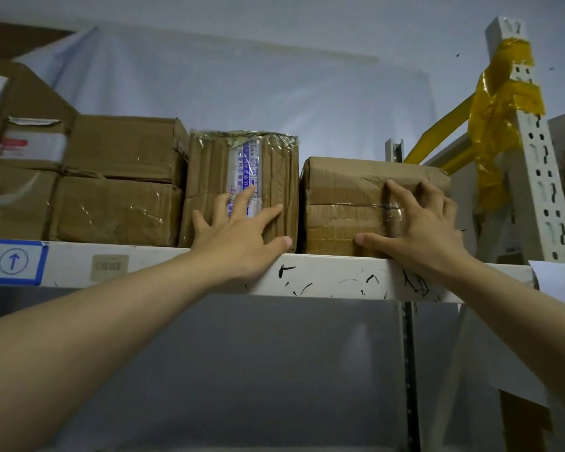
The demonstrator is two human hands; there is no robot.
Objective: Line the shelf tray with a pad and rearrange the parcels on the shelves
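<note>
My two bare arms reach up from the bottom corners of the picture. My left hand (238, 234) is in the middle, with its fingers spread out straight and flat on the front of a tall brown cardboard parcel wrapped in shiny clear tape with blue writing (242, 187). It is not gripping, just pressing. My right hand (418, 230) is a little to the right, also spread flat, touching the front of a lower, wide brown cardboard parcel with clear tape across it (369, 203). My thumb sits near its bottom edge.

Both parcels stand side by side on the long white metal shelf edge with black scribble marks (333, 277) that crosses the middle of the picture. They are almost touching.

On the left of the shelf edge is a blue and white sticker with an arrow in a circle (12, 261).

Farther left, more plain brown cardboard boxes (118, 177) are stacked in two layers.

At the upper right stands a white metal post with holes (535, 151), wrapped in crinkly yellow tape (503, 102).

Behind everything is a pale plastic sheet on the wall (242, 86).
</note>
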